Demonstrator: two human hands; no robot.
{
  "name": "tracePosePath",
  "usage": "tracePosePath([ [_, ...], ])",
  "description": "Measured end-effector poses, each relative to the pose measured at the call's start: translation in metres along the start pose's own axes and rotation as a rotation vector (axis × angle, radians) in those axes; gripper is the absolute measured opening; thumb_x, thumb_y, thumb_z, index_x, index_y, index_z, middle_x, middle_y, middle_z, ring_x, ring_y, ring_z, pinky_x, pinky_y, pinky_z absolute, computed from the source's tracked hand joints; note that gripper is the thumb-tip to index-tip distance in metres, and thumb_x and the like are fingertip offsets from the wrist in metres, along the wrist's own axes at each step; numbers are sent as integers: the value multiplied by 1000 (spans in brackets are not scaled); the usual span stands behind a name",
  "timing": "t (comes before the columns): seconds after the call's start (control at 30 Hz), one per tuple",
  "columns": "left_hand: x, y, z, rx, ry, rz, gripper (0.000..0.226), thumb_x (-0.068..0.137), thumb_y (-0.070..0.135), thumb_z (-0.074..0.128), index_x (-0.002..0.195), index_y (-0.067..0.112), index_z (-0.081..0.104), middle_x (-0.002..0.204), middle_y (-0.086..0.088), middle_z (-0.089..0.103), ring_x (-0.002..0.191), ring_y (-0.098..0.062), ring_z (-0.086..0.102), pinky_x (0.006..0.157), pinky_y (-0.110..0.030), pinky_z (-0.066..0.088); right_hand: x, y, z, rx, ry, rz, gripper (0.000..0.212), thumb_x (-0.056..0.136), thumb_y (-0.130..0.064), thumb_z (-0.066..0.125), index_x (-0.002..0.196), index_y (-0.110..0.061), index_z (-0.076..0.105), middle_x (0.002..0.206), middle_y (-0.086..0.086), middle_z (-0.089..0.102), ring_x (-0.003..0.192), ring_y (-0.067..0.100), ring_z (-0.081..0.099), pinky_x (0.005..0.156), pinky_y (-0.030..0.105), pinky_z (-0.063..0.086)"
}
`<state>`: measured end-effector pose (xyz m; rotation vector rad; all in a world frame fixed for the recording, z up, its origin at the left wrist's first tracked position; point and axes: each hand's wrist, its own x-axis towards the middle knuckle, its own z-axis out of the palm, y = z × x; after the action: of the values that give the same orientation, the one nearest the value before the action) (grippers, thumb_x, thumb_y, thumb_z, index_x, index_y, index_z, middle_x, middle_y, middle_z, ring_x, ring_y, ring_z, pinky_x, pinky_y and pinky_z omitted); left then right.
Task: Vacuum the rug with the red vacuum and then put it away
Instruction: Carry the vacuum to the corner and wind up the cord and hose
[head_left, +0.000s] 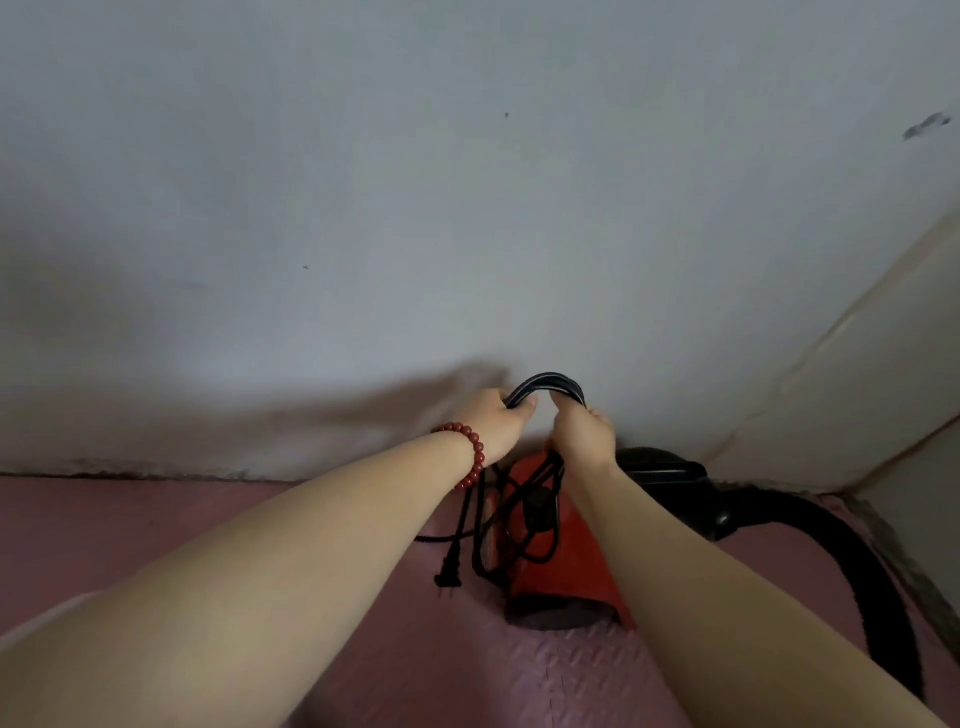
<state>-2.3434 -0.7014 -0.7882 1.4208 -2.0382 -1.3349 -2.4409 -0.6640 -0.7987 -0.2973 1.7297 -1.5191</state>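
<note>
Head camera looks down at a red vacuum (563, 566) that stands on the pink floor mat (156, 525), close to the grey wall (467, 208), at about 6 o'clock of the picture. Both hands are above it. The left hand (498, 422) has its fingers curled around one side of a black cord (545, 381) gathered in loops, and the right hand (583, 436) grasps the other side, so the top of the loops makes an arch between them. The lower loops hang over the vacuum body. The plug (447, 579) hangs free at 9 o'clock of the vacuum, just above the mat. A red bead bracelet (467, 457) is on the left wrist. A black hose (857, 571) goes from the vacuum toward 4 o'clock. A pale panel (883, 338) leans at 3 o'clock.
</note>
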Motion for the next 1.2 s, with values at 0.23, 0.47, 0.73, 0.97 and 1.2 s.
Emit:
tracePosePath([
  [0.23,14,4,9,-197,99,-3,27,91,42,53,91,15,52,68,5,58,53,-9,51,53,-18,42,29,13,9,88,-199,156,25,91,-26,54,79,-5,63,66,8,63,67,24,60,73,36,52],
  [0.47,33,3,13,-220,161,-183,77,86,71,7,115,16,54,103,1,59,103,-18,55,99,-34,39,34,31,16,336,-565,324,53,80,-43,60,125,-16,61,118,12,67,115,30,61,107,47,40],
  [0.73,56,11,49,79,295,-258,69,90,65,12,121,16,49,122,-5,44,116,-23,40,105,-37,27,42,34,12,570,-654,380,40,77,-43,57,101,-14,69,116,9,64,121,30,53,111,39,31],
  [0.97,51,16,54,830,263,-118,60,94,55,10,114,14,50,113,-10,40,99,-23,34,87,-38,28,37,28,2,623,-634,342,71,86,-73,27,110,-16,61,122,10,62,110,26,58,90,43,47],
  [1.2,59,0,47,377,239,-132,36,96,42,24,100,25,56,120,-6,40,114,-25,43,95,-42,41,51,38,6,433,-526,293,54,82,-59,55,112,-14,65,118,12,66,112,24,62,99,42,46],
])
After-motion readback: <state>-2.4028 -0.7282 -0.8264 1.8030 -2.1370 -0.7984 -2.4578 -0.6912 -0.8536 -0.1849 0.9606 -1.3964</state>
